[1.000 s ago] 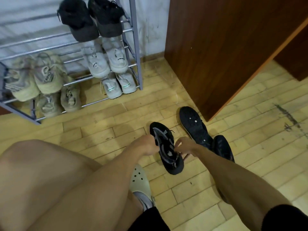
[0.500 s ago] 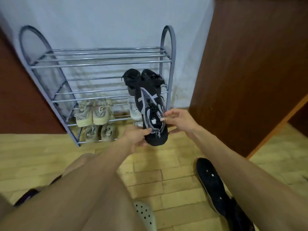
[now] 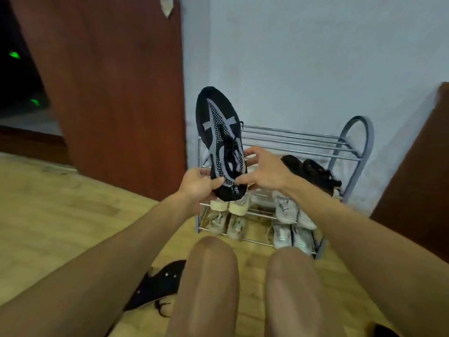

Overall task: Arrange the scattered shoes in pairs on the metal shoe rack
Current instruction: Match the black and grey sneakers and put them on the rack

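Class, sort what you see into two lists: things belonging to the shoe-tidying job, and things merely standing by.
Job: black mesh shoe, gripped by left hand and right hand; metal shoe rack; black shoe on the floor; black pair on the rack.
Standing by: brown door; white wall.

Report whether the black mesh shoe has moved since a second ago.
Yes. The black mesh shoe, gripped by left hand and right hand, rose from the floor; its toe now tops the metal rack.
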